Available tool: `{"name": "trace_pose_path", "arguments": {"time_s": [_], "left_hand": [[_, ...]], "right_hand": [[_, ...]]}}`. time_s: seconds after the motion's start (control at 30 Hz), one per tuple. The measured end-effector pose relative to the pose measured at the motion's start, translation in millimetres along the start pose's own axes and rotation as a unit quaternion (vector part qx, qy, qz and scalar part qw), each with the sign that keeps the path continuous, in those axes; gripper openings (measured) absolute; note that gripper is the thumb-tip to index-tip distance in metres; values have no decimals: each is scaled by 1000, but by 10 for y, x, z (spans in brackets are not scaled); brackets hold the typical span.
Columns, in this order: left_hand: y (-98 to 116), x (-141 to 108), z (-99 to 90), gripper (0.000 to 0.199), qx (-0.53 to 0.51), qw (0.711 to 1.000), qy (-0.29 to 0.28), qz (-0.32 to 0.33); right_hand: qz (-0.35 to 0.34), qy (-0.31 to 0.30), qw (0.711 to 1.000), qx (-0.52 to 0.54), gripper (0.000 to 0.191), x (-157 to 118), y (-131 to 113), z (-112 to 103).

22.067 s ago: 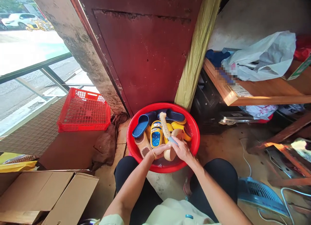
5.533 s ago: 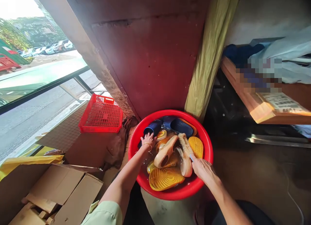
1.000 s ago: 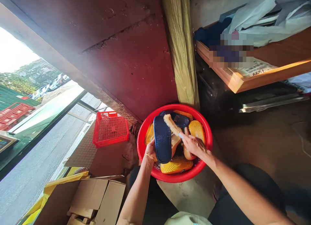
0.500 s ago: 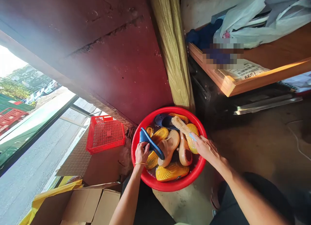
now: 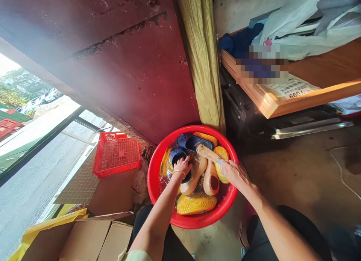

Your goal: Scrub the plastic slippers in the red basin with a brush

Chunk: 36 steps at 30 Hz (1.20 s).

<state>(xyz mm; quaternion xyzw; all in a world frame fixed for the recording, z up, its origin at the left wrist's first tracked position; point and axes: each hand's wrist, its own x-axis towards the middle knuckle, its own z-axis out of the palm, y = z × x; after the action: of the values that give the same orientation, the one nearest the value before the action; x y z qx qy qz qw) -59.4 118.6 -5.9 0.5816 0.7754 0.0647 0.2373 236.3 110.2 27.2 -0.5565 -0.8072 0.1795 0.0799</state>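
Note:
My left hand point(image 5: 182, 166) is over the red basin point(image 5: 194, 224), fingers spread and touching or just above a dark blue slipper point(image 5: 177, 154) lying in the water. Whether the fingertips press on it I cannot tell. My right hand point(image 5: 234, 173) is closed around the blue-tipped handle of a scrubbing brush point(image 5: 207, 153), its bristled head over the slippers. Around them lie a second blue slipper point(image 5: 200, 142), beige slippers point(image 5: 211, 178) and several yellow ones, among them a yellow slipper point(image 5: 196, 204) sole up at the near side.
A red plastic crate point(image 5: 118, 156) and open cardboard boxes point(image 5: 87, 234) stand to the left. Behind the basin rise a dark red panel point(image 5: 141, 73) and a yellowish curtain point(image 5: 205, 65). A wooden tray point(image 5: 275, 107) with bags sits at the right.
My left hand has moved right and slightly up, lowering the blue slipper from above the others into the water, and its fingers have spread. The right hand still holds the brush in about the same place.

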Motion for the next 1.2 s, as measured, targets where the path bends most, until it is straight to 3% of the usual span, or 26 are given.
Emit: {"name": "trace_pose_path", "arguments": {"time_s": [0.2, 0.33, 0.43, 0.57, 0.67, 0.77, 0.83, 0.9, 0.97, 1.2], "left_hand": [[-58, 123, 230, 41, -34, 999, 2, -24], [-35, 46, 233, 33, -76, 997, 19, -26], [-3, -27, 64, 27, -143, 989, 22, -2], [67, -15, -350, 21, -145, 989, 9, 29], [204, 116, -634, 21, -76, 994, 58, 46], [345, 336, -743, 37, -31, 988, 141, 51], [392, 509, -707, 57, -28, 985, 167, 22], [396, 680, -609, 73, -30, 989, 144, -34], [371, 830, -479, 78, -32, 990, 112, -76], [300, 1064, -91, 35, -70, 989, 88, -96]], "right_hand": [[-44, 8, 999, -16, 42, -2, -2, 193], [-64, 7, 998, -24, 40, -31, -18, 285], [-50, -1, 999, -19, 41, -81, -6, 238], [-35, 13, 999, -6, 43, -194, 55, 148], [-24, 26, 999, 0, 45, -244, 76, 87], [-19, 16, 1000, -2, 44, -240, 49, 16], [-14, 5, 1000, -10, 43, -230, 21, -17], [-10, -8, 1000, -15, 43, -225, 3, -20], [-16, -16, 1000, -13, 45, -227, 4, 3], [-14, -29, 999, -25, 47, -235, 11, -36]]}}
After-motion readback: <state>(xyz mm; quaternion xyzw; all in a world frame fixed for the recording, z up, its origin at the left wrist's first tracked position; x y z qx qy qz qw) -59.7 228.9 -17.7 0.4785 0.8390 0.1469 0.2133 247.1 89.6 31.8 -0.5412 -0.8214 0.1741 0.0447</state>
